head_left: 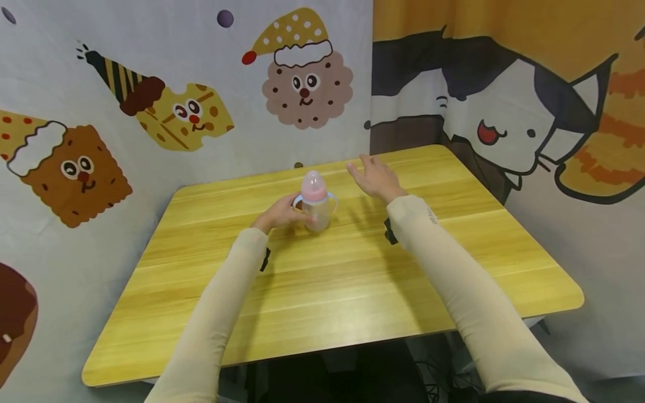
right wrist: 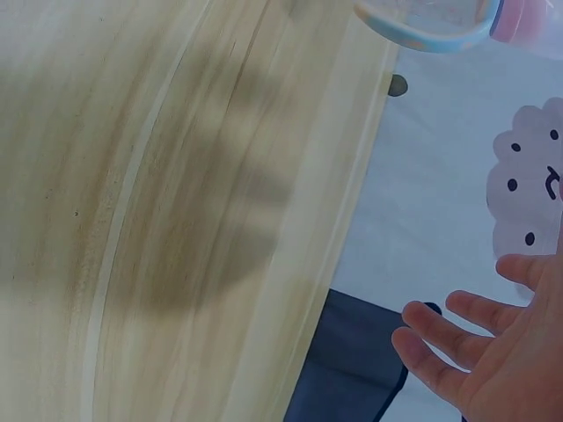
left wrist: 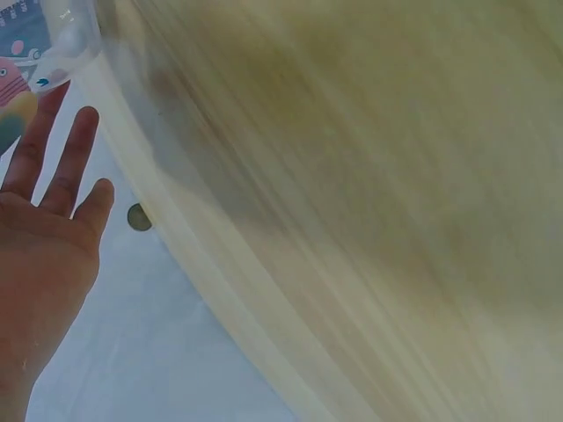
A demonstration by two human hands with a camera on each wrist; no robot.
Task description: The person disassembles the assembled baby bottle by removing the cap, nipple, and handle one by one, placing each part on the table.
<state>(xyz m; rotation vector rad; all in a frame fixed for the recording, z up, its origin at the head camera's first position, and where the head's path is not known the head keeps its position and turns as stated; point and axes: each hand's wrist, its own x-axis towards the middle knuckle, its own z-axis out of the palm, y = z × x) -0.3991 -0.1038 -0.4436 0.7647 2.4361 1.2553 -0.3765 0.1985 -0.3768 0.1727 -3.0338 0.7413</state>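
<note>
A clear baby bottle with a pink collar, a domed translucent cap and pale blue side handles is upright over the middle of the table. My left hand holds its body from the left, thumb across the front. Whether its base touches the tabletop I cannot tell. In the left wrist view, the bottle's printed lower end shows above the spread outer fingers of the left hand. To the bottle's right, my right hand is raised, empty, fingers apart. The right wrist view shows this hand below one bottle handle.
The wood-grain table has rounded corners and meets a printed cloth backdrop at its back edge. A cat-print curtain hangs at the right. Below the front edge are a dark seat and cables.
</note>
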